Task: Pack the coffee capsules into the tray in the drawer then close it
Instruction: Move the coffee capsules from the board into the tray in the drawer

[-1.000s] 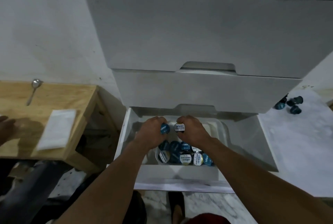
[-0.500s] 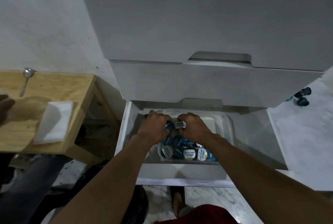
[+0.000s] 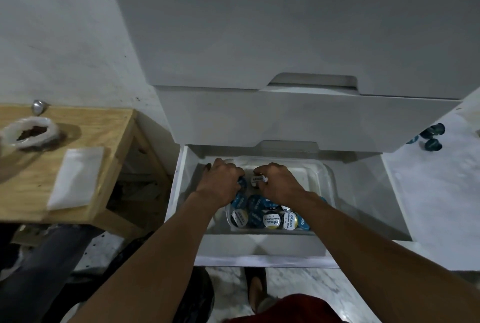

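Two hands hover over the clear tray (image 3: 324, 174) inside the open drawer (image 3: 259, 247). The left hand (image 3: 220, 182) curls its fingers (image 3: 233, 172) round a blue capsule (image 3: 242, 183); the right hand (image 3: 279, 183) pinches a white-lidded capsule (image 3: 258, 180). Packed capsules (image 3: 267, 215) crowd the tray's near end. Loose capsules (image 3: 431, 138) lie on the floor (image 3: 428, 192), well right of the tray.

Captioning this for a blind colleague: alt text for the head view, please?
Two hands reach into an open drawer: the left hand holds a blue capsule, the right hand a white-lidded capsule, over a clear tray with packed capsules at its near end. Loose capsules lie outside at right.
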Tool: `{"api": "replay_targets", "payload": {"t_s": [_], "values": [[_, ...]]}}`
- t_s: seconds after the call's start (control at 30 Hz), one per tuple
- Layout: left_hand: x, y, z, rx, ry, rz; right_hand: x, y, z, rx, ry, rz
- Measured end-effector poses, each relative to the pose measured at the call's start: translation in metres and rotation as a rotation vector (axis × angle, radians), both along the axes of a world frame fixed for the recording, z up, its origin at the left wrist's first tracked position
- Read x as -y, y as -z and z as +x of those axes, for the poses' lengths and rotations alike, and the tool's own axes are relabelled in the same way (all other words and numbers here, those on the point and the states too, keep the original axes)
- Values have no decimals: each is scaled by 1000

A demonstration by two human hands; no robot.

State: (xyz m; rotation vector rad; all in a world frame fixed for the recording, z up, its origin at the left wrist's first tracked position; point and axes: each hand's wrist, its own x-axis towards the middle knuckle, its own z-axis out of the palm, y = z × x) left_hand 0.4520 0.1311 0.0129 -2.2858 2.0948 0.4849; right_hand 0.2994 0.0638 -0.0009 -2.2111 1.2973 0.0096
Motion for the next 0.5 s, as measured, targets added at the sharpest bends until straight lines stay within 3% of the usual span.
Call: {"api": "replay_targets", "payload": {"t_s": [0.5], "values": [[0,-1,-4,83,42,29,0,-1,-3,-15,-38,57]]}}
